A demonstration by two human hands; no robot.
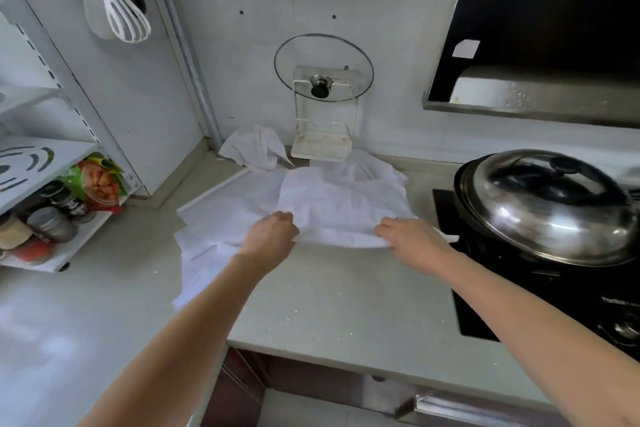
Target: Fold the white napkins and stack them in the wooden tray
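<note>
1. While our left hand (273, 236) and right hand (408, 236) are pinching the near edge of the white napkin (343, 204) at frame centre on the tabletop (329, 302), we are folding.
2. We are judging it best to be keeping corners level.

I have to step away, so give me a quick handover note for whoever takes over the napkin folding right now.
Left hand and right hand each pinch the near edge of one white napkin spread on the counter.
A crumpled napkin lies by the back wall; more white cloth lies flat at left.
No folded stack is visible, and I cannot make out a wooden tray.
Left: fold this napkin, then the others, and stack them.
</note>
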